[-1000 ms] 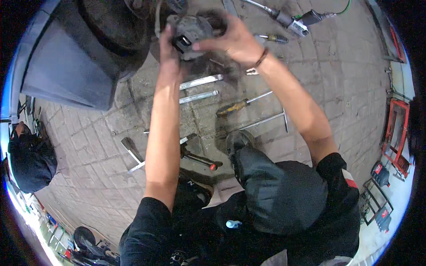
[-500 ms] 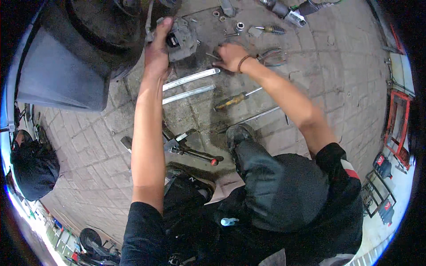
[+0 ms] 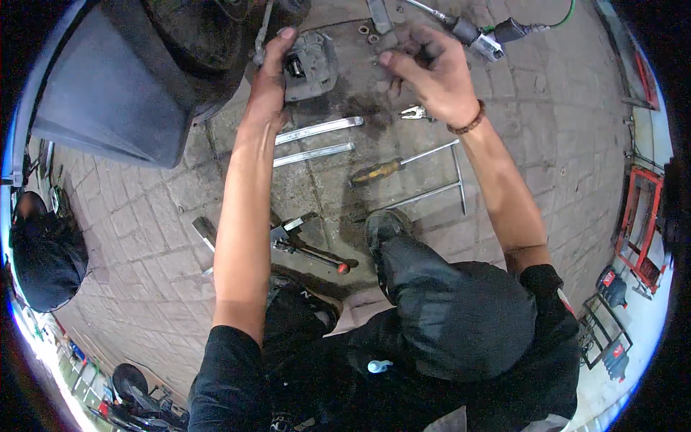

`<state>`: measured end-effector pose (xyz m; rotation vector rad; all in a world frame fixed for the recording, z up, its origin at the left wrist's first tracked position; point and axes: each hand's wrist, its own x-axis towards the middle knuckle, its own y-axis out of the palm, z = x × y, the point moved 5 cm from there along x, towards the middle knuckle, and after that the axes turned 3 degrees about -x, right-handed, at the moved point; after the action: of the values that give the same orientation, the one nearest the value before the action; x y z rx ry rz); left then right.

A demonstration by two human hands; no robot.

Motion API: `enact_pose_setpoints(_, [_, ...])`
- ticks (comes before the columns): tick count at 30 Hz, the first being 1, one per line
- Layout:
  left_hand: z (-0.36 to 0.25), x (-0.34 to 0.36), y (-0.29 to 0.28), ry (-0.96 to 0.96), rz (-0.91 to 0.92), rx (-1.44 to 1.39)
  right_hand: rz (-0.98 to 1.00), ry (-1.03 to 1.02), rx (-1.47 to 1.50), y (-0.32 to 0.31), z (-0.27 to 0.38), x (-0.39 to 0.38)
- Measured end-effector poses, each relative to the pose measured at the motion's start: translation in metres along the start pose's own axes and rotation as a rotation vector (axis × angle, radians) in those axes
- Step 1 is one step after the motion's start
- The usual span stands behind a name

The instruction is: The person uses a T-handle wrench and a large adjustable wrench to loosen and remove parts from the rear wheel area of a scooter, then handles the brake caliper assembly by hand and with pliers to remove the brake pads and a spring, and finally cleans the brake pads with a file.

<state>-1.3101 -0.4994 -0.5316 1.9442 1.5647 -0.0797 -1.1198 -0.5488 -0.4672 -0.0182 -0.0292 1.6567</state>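
The caliper (image 3: 311,66) lies on the paved floor (image 3: 144,216) at the top of the view, just beside the dark wheel (image 3: 194,29) and fender (image 3: 108,93). The left hand (image 3: 268,86) rests against its left edge, fingers extended upward along a thin rod or cable (image 3: 260,36); whether that hand grips the rod cannot be told. The right hand (image 3: 432,72) hovers apart from the caliper, to its right, fingers loosely curled and holding nothing visible. Small nuts (image 3: 368,32) lie on the floor between the two hands.

Step in hand, as judged: steadying the caliper while a fastener or tool is selected. The next move calls for the right hand to close on a small part or on a tool.

Tools nearest: pliers (image 3: 414,111), two flat bars (image 3: 317,140), a screwdriver (image 3: 392,167), a T-handle wrench (image 3: 439,189).
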Motion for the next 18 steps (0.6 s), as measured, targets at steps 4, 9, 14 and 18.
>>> enact_pose_setpoints(4, [-0.003,-0.001,0.004,0.042,-0.072,-0.036,-0.106,-0.161,-0.283,0.016,0.009,0.0])
enact_pose_setpoints(9, [0.001,0.001,0.007,0.087,-0.083,-0.081,-0.112,-0.167,-0.196,0.014,-0.011,0.006])
enact_pose_setpoints(14, [0.006,0.008,0.004,0.075,-0.05,-0.057,-0.073,-0.278,-0.512,0.022,0.008,-0.003])
enact_pose_setpoints(18, [0.004,0.006,0.006,0.116,-0.053,-0.084,-0.019,-0.289,-0.553,0.02,0.007,-0.002])
